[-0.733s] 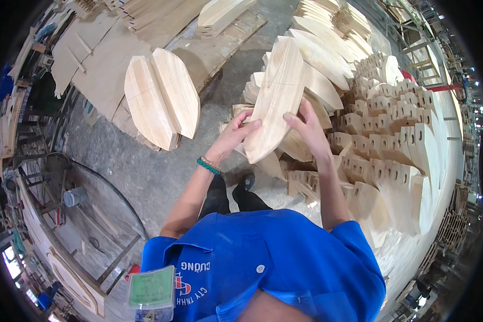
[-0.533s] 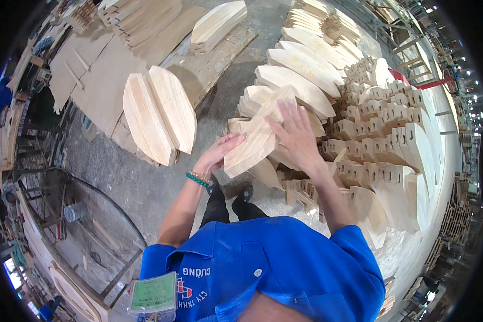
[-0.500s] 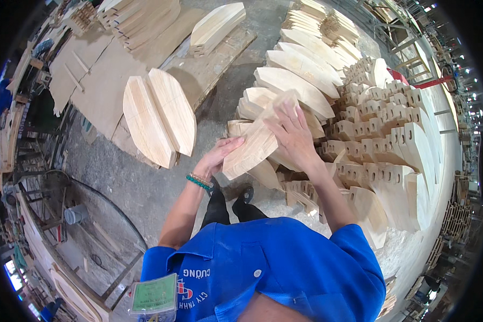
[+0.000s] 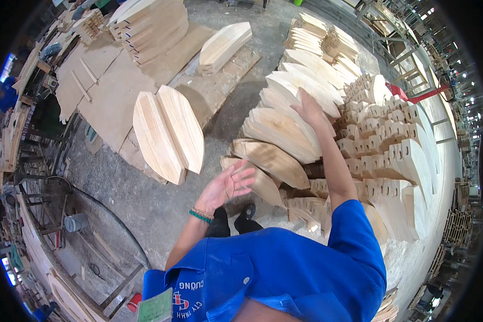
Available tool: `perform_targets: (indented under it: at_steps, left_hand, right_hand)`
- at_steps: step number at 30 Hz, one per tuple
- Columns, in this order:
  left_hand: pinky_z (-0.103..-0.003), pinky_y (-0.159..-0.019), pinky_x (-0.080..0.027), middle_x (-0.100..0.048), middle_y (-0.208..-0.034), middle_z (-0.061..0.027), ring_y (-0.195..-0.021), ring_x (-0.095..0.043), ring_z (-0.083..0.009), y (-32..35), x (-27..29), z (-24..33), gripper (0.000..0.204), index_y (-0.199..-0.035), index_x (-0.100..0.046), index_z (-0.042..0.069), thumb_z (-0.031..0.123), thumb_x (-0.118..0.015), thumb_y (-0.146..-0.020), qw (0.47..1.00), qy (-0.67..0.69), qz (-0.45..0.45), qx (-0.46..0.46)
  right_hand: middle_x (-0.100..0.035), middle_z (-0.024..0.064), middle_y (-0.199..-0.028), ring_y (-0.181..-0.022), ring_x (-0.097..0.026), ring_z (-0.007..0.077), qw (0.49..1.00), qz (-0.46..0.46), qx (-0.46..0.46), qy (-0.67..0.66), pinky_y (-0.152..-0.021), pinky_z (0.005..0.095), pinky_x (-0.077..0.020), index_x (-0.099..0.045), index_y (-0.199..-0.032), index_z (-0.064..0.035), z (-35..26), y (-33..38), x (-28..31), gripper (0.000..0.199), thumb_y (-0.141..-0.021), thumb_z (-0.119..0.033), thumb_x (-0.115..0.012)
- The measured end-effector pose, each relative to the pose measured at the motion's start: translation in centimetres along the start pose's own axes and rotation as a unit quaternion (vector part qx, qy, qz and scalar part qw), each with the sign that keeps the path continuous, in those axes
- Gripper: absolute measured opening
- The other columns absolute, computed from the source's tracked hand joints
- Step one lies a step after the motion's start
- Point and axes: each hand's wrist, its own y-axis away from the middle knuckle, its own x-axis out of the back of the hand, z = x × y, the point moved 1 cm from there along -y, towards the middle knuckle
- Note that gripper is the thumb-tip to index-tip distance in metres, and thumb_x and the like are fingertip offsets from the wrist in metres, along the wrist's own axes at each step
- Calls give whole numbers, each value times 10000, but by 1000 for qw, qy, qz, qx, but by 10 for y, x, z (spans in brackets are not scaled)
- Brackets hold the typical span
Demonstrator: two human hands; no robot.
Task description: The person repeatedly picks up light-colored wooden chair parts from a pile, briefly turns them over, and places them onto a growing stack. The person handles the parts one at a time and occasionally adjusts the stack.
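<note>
My left hand (image 4: 226,185) is palm up with its fingers spread, holding nothing, close to the near end of a leaning row of pale, curved wooden boards. Farther along that row, my right hand (image 4: 309,109) lies over the upper ends of the boards, fingers stretched out; I cannot tell whether it touches them. Below it, a broad leaf-shaped wooden board (image 4: 282,131) leans on the others. Nearer me is a darker-grained curved board (image 4: 271,162), and the lowest board (image 4: 260,185) lies just beside my left fingers.
Two pale wooden pieces (image 4: 169,134) stand side by side at left, by flattened cardboard (image 4: 99,80). A taller stack of boards (image 4: 150,32) is behind them. Slotted wooden parts (image 4: 381,145) are packed at right. A hose (image 4: 110,212) and grey bucket (image 4: 76,222) are at lower left.
The wooden board that both hands held is out of them, apparently among the leaning row. My right hand has moved slightly up and right; my left has opened and dropped lower.
</note>
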Motion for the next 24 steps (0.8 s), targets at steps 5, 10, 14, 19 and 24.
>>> perform_targets:
  at_steps: [5, 10, 14, 19, 24]
  left_hand:
    - [-382, -945, -488, -498, -1345, -145, -1138, -570, -231, 34, -2, 20, 549, -1460, -265, 91, 377, -379, -1006, 991, -89, 81, -54]
    - [-363, -921, -498, -514, -1321, -140, -1101, -586, -209, 31, -15, 21, 583, -1459, -261, 82, 389, -423, -991, 992, -120, 26, -40]
    - [-346, -906, -505, -526, -1300, -135, -1090, -591, -205, 47, -16, 40, 600, -1448, -281, 77, 404, -457, -976, 985, -143, 63, -70]
    - [-328, -897, -507, -536, -1287, -125, -1087, -592, -197, 49, -11, 47, 562, -1423, -329, 71, 381, -470, -976, 980, -162, 85, -75]
    - [-321, -906, -498, -536, -1288, -110, -1104, -579, -180, 32, -24, 55, 518, -1406, -364, 72, 356, -461, -984, 968, -212, 107, -81]
  right_hand:
    - [-614, 202, -1061, -958, -597, 367, 992, 66, 6, -110, -838, 471, -476, -267, -1461, -176, -52, -34, 42, 748, -827, -260, -655]
    - [-605, 203, -1021, -936, -586, 381, 1000, -5, 22, 10, -823, 486, -462, -294, -1458, -246, -16, 2, -1, 702, -851, -255, -646]
    - [-568, 233, -1156, -1073, -544, 401, 998, -13, 22, -61, -926, 479, -424, -280, -1464, -239, -55, -9, 19, 705, -855, -223, -637]
    - [-464, 237, -1351, -1195, -471, 431, 985, -40, -10, -166, -1001, 458, -387, -288, -1459, -182, -57, 8, 3, 707, -848, -218, -642]
    - [-588, 188, -1186, -1064, -578, 299, 914, 43, 32, -403, -922, 392, -443, -372, -1388, -74, -60, 23, 15, 659, -836, -254, -686]
